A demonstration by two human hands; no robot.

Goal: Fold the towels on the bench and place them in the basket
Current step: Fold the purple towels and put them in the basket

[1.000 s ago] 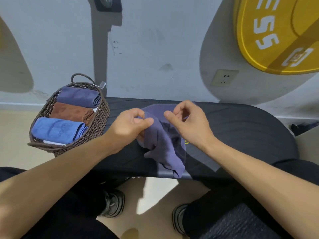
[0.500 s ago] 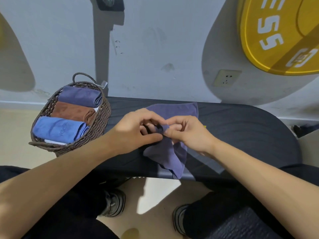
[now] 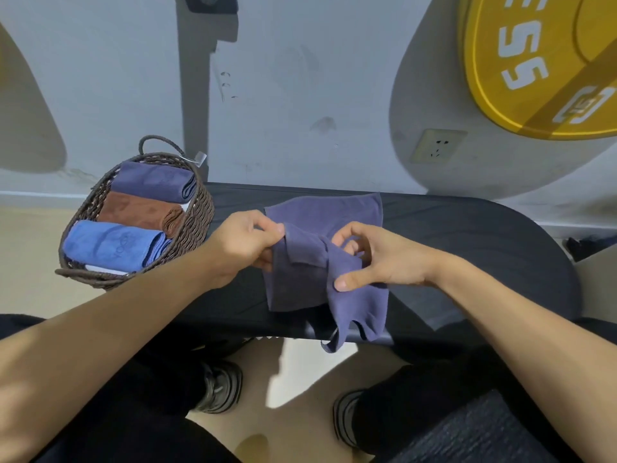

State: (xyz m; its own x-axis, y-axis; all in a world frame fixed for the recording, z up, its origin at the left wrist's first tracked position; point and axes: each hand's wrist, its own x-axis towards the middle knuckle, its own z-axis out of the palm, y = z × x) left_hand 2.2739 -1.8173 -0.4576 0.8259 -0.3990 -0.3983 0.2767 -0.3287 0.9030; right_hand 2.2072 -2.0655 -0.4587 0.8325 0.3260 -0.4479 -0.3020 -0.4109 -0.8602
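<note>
A dark purple towel (image 3: pixel 320 215) lies partly spread on the black bench (image 3: pixel 467 235), with one corner hanging over the near edge. My left hand (image 3: pixel 243 243) pinches a fold of the towel at its left side. My right hand (image 3: pixel 377 259) holds the bunched cloth from the right, thumb under and fingers curled over it. At the bench's left end stands a brown wicker basket (image 3: pixel 197 222). It holds three rolled towels: a purple one (image 3: pixel 153 178), a brown one (image 3: pixel 140 208) and a light blue one (image 3: pixel 113 243).
A grey wall rises just behind the bench, with a socket (image 3: pixel 437 146) and a yellow weight plate (image 3: pixel 541 65) at the upper right. My knees and shoes (image 3: pixel 220 385) are below the bench's near edge. A dark object (image 3: pixel 587 245) lies at the far right.
My hands have drawn apart sideways, spreading the towel wider. More of it now lies flat toward the back of the bench.
</note>
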